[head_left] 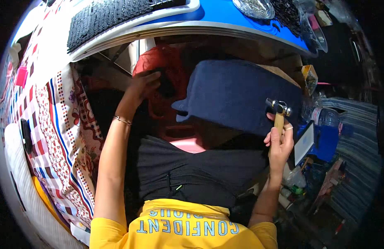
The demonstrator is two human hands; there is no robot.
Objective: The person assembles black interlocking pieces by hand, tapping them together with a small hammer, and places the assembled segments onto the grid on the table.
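My right hand (280, 140) is closed around the wooden handle of a small tool (279, 120) with a shiny metal head. The tool's head lies over the right end of a dark blue cloth-covered block (233, 93). On the left, my left hand (148, 85) reaches to a red bag or cloth (159, 60) under the table edge. Its fingers are partly spread beside something dark, and whether they touch it is unclear in the shadow.
A blue table (219, 14) crosses the top, bearing a mat of black pieces (105, 20) and a clear bowl (258, 7). Patterned cloth (59, 124) hangs at left. At right are a blue water bottle (326, 135), a tablet-like panel (304, 143) and clutter.
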